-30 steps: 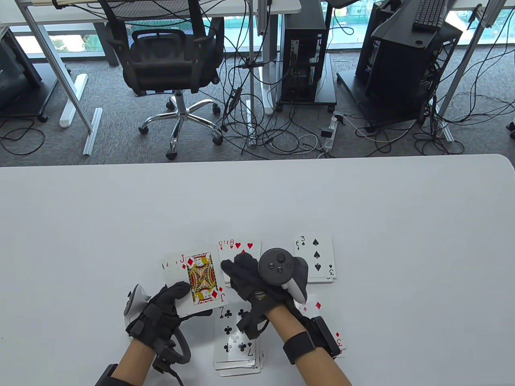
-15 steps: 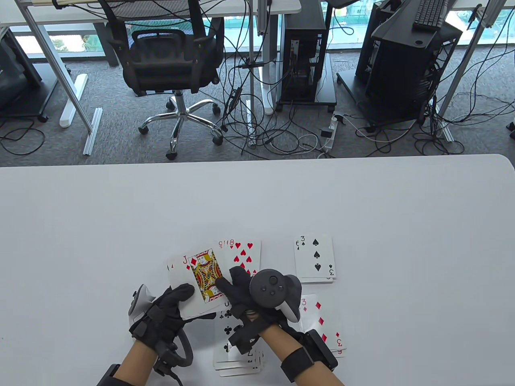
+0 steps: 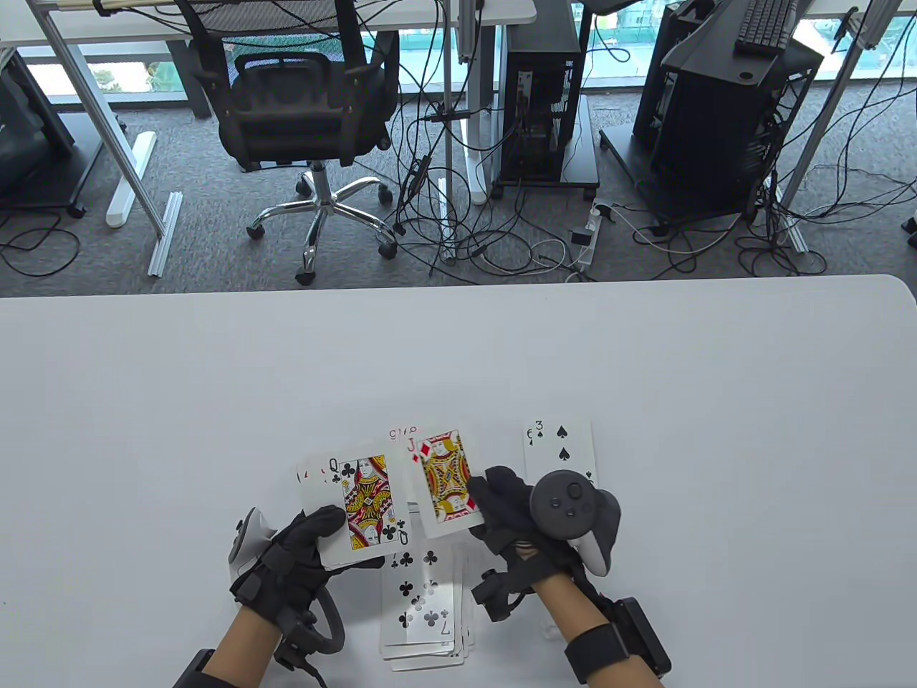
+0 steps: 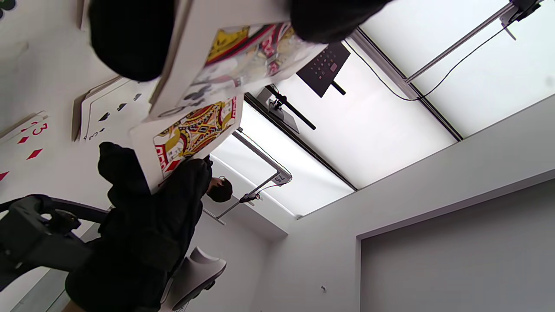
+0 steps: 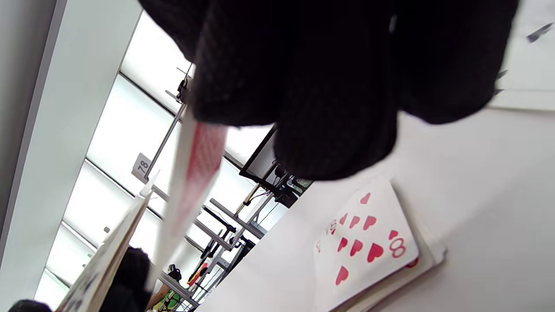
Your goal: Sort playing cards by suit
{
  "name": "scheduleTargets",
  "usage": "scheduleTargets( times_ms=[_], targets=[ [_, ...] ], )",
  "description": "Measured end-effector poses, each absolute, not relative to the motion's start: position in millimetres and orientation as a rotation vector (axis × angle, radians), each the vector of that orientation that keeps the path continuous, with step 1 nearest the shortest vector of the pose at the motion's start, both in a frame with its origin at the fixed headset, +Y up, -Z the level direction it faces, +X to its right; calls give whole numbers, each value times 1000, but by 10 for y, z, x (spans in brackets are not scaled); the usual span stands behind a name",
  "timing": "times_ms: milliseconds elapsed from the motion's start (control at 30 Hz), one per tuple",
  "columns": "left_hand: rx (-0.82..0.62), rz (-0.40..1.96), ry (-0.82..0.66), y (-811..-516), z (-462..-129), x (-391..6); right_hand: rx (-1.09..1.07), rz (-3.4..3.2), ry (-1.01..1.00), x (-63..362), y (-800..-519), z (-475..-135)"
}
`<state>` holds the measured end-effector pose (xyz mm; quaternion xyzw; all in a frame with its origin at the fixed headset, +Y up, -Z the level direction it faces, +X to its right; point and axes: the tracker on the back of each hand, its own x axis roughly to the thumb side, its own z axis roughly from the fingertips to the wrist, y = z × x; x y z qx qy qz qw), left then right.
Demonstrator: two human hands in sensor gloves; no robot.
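My left hand [image 3: 324, 534] holds a small fan of cards with the queen of clubs [image 3: 364, 503] face up on top. My right hand [image 3: 493, 500] pinches the jack of diamonds [image 3: 444, 476] by its right edge and holds it above the hearts pile [image 3: 401, 433], which it mostly hides. The clubs pile [image 3: 423, 609], seven on top, lies near the front edge. The spades pile [image 3: 561, 446], three on top, lies at the right. The diamonds pile [image 4: 30, 138], three on top, shows in the left wrist view. The eight of hearts [image 5: 368, 242] shows in the right wrist view.
The white table [image 3: 458, 358] stretches far behind and to both sides of the cards. Beyond its far edge are an office chair [image 3: 301, 107], floor cables and computer towers.
My right hand has taken the jack of diamonds off the fan in my left hand and moved it right, over the hearts pile. The queen of clubs now tops the fan.
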<state>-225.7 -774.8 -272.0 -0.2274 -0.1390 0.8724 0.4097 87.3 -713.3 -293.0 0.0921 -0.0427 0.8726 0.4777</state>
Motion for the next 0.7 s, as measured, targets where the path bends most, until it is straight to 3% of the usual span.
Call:
scheduleTargets(
  times_ms=[333,700],
  targets=[
    [-572,2198,-328,-7758,-2713,-2260,-21,2526,208,1693,-7431,-2561],
    [-573,2197,-322,-7772,-2710,-2268,128,3150,424,1573,-7733,-2450]
  ],
)
